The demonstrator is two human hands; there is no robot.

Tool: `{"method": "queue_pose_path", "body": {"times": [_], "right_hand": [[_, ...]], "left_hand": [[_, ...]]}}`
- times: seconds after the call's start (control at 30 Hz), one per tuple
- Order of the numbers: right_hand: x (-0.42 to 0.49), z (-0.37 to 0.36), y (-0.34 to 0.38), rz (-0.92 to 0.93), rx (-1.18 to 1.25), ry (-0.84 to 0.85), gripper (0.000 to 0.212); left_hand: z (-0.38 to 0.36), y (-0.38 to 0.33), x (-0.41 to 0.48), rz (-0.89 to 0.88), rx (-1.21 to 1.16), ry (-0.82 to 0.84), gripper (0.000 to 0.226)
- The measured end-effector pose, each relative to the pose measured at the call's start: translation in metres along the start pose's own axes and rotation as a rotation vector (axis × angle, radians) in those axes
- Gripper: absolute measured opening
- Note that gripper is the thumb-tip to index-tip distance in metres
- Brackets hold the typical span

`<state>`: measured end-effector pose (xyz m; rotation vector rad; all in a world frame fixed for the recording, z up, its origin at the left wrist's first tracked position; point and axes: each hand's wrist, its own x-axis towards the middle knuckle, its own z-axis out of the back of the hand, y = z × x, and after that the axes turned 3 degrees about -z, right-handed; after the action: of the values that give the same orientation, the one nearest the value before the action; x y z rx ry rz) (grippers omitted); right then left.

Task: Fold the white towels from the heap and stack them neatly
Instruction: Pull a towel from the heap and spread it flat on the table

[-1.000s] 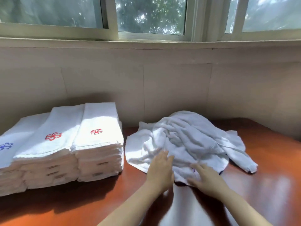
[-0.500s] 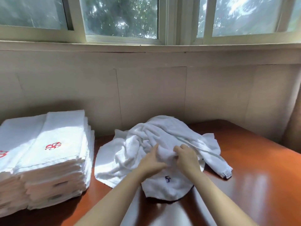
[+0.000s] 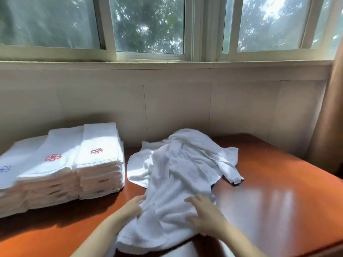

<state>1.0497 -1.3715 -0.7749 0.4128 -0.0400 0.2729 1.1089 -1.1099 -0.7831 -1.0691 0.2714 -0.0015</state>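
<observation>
A heap of crumpled white towels (image 3: 187, 156) lies on the red-brown table (image 3: 282, 204), right of centre. One white towel (image 3: 167, 225) stretches out of the heap toward the table's near edge. My left hand (image 3: 132, 207) grips this towel's left edge, its fingers curled into the cloth. On the towel's right side my right hand (image 3: 203, 215) holds a fold between thumb and fingers. To the left stand stacks of folded white towels (image 3: 98, 156) with red and blue embroidered marks on top.
A pale wall under a window sill (image 3: 167, 64) closes off the table's far side. A brown curtain (image 3: 330, 127) hangs at the right. The table's near edge runs just below my forearms.
Both hands have come back from the middle of the heap toward the near edge, drawing one towel out lengthwise with them. The view has swung left, so more of the folded stacks show.
</observation>
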Motion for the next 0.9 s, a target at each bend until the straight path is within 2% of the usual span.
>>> {"method": "queue_pose_path", "body": {"times": [0.07,0.13,0.2,0.27,0.33,0.4,0.43,0.5,0.57,0.6,0.7,0.8,0.9], "right_hand": [[-0.009,-0.008,0.012,-0.022,0.034,0.057,0.052],[-0.018,-0.020,0.034,0.045,0.025,0.135,0.050],[-0.026,-0.033,0.060,0.098,-0.007,0.209,0.055],[-0.030,-0.039,0.087,0.129,0.018,0.273,0.054],[-0.034,-0.042,0.114,0.101,0.199,0.361,0.044],[-0.037,-0.046,0.137,0.089,0.376,0.404,0.034],[-0.037,-0.050,0.147,0.098,0.400,0.386,0.031],[-0.038,-0.061,0.165,0.091,0.468,0.379,0.024],[-0.039,-0.070,0.178,0.066,0.556,0.400,0.016],[-0.039,-0.074,0.182,0.077,0.569,0.399,0.013],[-0.040,-0.087,0.184,0.138,0.432,0.230,0.012],[-0.042,-0.098,0.185,0.239,0.173,0.044,0.021],[-0.039,-0.107,0.195,0.344,-0.039,0.147,0.045]], "left_hand": [[0.020,0.021,-0.022,0.060,0.097,-0.074,0.078],[0.040,0.038,-0.047,0.099,0.083,-0.211,0.085],[0.059,0.051,-0.077,0.114,0.129,-0.353,0.079],[0.076,0.062,-0.103,0.180,0.349,-0.472,0.068],[0.090,0.064,-0.125,0.242,0.742,-0.556,0.054],[0.094,0.061,-0.141,0.160,1.050,-0.582,0.048],[0.093,0.060,-0.145,0.062,1.093,-0.560,0.044],[0.088,0.066,-0.151,-0.138,0.963,-0.401,0.038],[0.080,0.078,-0.163,-0.155,0.852,-0.192,0.035],[0.079,0.089,-0.167,-0.127,0.886,-0.190,0.036],[0.099,0.124,-0.182,0.056,0.910,-0.501,0.044],[0.129,0.148,-0.200,0.230,0.696,-0.768,0.050],[0.160,0.159,-0.213,0.261,0.265,-0.948,0.068]]}}
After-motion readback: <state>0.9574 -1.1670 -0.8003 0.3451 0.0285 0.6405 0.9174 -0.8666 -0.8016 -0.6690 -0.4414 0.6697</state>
